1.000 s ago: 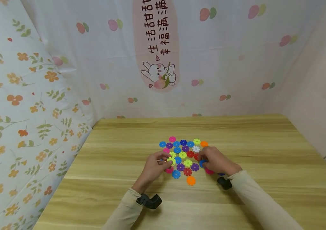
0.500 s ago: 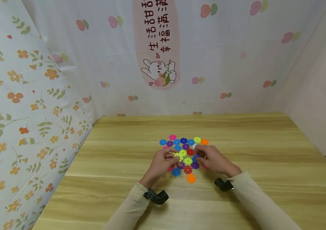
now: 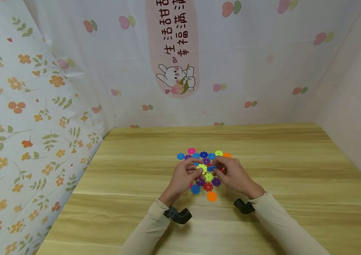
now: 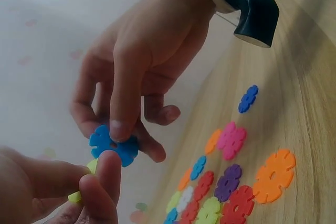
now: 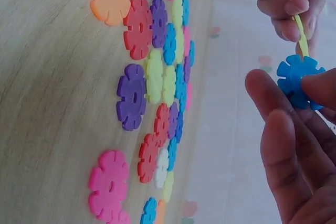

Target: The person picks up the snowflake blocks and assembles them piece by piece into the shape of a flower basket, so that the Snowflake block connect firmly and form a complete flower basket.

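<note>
My left hand [image 3: 182,179] pinches a yellow snowflake-shaped plastic disc [image 3: 202,168] between thumb and fingers. Opposite it, my right hand [image 3: 236,176] pinches a blue disc [image 5: 287,73] of the same notched kind. Both pieces are held up over the table, the blue one turned at an angle to the yellow. In the right wrist view the edge of the yellow disc [image 5: 302,36] meets the blue rim at a notch. Fingers hide most of the yellow disc in the left wrist view, while the blue disc [image 4: 100,141] shows broad side on.
Several loose discs lie flat on the wooden table [image 3: 119,191] around and below the hands. An orange disc [image 3: 212,196] is closest to me, with a red disc [image 3: 208,186] just behind it. A patterned cloth [image 3: 247,71] hangs behind the table.
Both hands have come together above the discs, the left moving right with the yellow disc and the right moving left with the blue one. The two discs now meet.
</note>
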{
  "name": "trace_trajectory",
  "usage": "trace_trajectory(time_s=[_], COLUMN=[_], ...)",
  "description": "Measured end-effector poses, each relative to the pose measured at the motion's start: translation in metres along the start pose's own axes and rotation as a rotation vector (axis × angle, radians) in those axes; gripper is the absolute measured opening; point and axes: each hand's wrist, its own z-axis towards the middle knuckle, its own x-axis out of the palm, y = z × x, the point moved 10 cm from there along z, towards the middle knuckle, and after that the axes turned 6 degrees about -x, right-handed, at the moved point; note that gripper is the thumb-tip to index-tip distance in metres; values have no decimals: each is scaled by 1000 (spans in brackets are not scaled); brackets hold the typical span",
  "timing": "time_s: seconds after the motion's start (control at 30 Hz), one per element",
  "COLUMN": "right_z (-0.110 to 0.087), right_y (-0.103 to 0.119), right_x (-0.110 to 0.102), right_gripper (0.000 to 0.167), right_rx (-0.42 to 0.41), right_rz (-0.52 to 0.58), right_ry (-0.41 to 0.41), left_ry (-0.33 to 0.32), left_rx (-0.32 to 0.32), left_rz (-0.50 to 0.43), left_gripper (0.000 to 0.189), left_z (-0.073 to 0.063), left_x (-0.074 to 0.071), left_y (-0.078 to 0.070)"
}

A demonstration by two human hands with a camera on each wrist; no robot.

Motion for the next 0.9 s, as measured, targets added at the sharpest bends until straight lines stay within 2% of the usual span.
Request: trace_trajectory(time_s=[0.13, 0.3, 0.53, 0.7, 0.8, 0.9], right_z=[0, 0, -5, -9, -9, -7], right_y=[6, 13, 25, 29, 29, 27], right_x=[-5, -11, -18, -19, -19, -19], right_gripper=[13, 11, 17, 21, 21, 17], right_rx=[-46, -81, -136, -174, -189, -183], right_rz=[-67, -132, -179, -189, -165, -92], right_ry=[-50, -113, -232, -284, -286, -265], left_ry=[-5, 14, 19, 12, 0, -14], left_rx=[4, 5, 34, 39, 7, -30], left_rz=[8, 0, -17, -41, -82, -126], left_gripper=[23, 23, 24, 23, 23, 21], left_z=[-2, 1, -1, 7, 12, 14], left_x=[1, 3, 7, 7, 5, 5], left_y=[-8, -5, -13, -2, 7, 11])
